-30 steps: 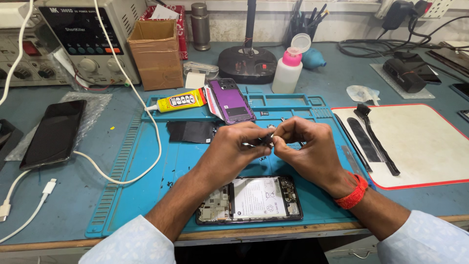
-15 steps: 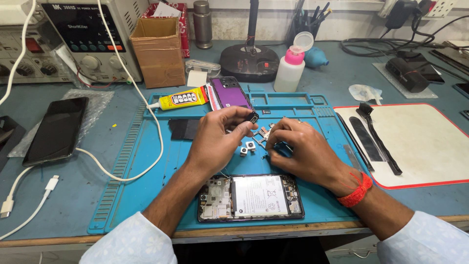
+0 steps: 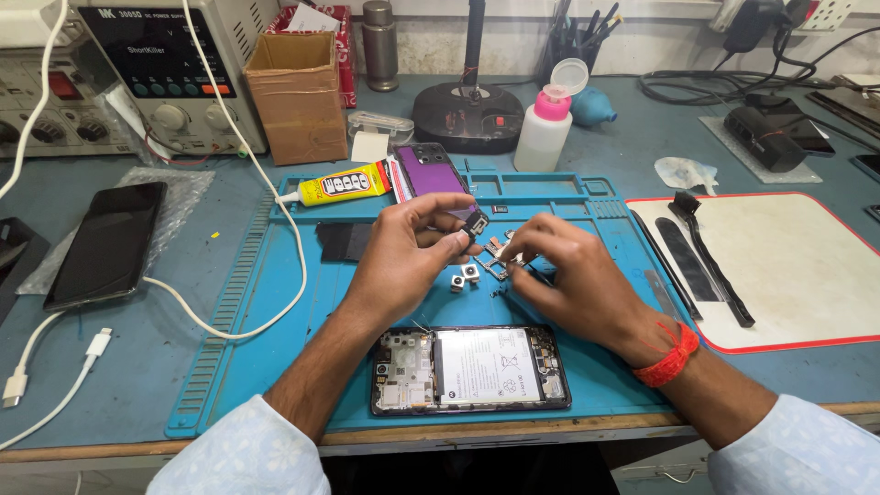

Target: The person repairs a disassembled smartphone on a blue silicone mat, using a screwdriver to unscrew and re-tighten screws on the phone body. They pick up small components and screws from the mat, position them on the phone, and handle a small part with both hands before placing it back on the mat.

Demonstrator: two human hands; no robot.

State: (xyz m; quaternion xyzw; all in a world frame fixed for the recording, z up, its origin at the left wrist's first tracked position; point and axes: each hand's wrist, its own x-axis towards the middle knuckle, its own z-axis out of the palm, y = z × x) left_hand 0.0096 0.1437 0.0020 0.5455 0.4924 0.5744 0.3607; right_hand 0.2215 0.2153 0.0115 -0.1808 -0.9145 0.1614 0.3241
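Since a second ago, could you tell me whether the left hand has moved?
Yes. The left hand has parted from the right hand and drawn left and slightly up toward the purple phone cover, pinching a small dark part.

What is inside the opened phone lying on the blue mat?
Inside the phone a white battery fills the middle, with a circuit board at its left end. Whatever lies beneath the battery is covered. The blue mat is under the phone.

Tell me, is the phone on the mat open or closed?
Open. The phone lies with its back off, so its white battery and circuit boards show.
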